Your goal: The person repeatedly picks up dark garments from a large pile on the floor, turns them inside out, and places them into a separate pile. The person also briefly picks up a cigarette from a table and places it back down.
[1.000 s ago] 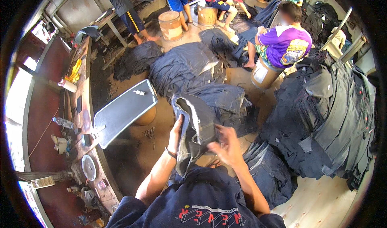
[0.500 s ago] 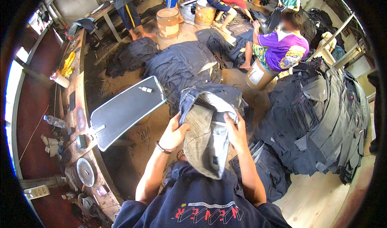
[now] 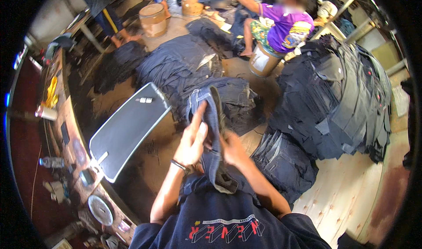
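Note:
A pair of dark denim jeans (image 3: 212,132), folded narrow, hangs upright between my hands in front of my chest. Its waistband edge shows at the top and a paler inner side at the bottom. My left hand (image 3: 191,144) lies against the near left side of the cloth, with the index finger stretched up along it and the thumb raised. On the other side, my right hand (image 3: 234,148) grips the jeans; its fingertips are blurred and partly hidden behind the fabric.
A dark padded board (image 3: 129,130) with a small white item juts out from the wooden bench (image 3: 72,139) on my left. Dark denim piles lie ahead (image 3: 180,60) and at right (image 3: 338,104). A person in purple (image 3: 285,29) sits on a drum (image 3: 265,60); others stand behind.
The jeans, spread open with their pale inside showing, are now turned edge-on and narrow. My left index finger has stretched upward. My view has shifted, and the seated person's arm is now extended.

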`<action>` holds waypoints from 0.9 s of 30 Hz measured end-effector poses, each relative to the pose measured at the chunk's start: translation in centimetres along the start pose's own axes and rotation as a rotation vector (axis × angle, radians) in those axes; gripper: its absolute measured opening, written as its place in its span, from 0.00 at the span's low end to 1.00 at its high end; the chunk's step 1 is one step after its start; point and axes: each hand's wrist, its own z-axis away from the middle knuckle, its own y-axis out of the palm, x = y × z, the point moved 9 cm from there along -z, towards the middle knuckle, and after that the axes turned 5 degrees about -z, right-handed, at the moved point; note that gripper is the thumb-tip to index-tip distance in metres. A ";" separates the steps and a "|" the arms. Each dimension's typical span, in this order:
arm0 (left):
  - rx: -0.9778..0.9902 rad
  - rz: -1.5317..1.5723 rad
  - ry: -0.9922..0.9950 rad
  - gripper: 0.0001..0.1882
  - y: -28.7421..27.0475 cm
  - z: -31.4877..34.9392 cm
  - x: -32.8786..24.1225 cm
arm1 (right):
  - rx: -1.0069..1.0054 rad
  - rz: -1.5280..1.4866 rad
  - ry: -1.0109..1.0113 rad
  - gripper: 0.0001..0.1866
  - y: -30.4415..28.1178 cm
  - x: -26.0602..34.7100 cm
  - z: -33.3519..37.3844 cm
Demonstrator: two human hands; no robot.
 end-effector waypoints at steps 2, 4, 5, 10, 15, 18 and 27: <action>-0.124 -0.132 0.161 0.25 0.8 0.3 -0.3 | 0.016 -0.393 -0.219 0.29 2.0 1.1 1.9; -0.336 -0.260 0.131 0.23 1.1 1.2 0.7 | -0.033 -0.596 -0.073 0.29 3.5 -1.3 2.5; -0.326 -0.236 0.144 0.23 2.1 1.3 1.0 | -0.029 -0.478 -0.095 0.28 3.7 -1.7 3.0; -0.177 0.414 -0.304 0.23 5.8 -0.7 5.7 | -0.136 -0.707 -0.106 0.20 -0.1 -4.3 2.4; 0.162 0.161 -0.190 0.22 10.5 -1.9 5.8 | -0.514 -0.458 0.178 0.20 -12.6 -9.5 6.6; 0.185 0.001 -0.248 0.18 10.6 -1.7 11.8 | -0.702 -0.289 0.188 0.19 -23.4 -11.7 13.5; 0.366 -0.887 -0.691 0.29 1.0 9.1 40.6 | -1.028 0.636 0.531 0.23 -49.4 -9.5 38.1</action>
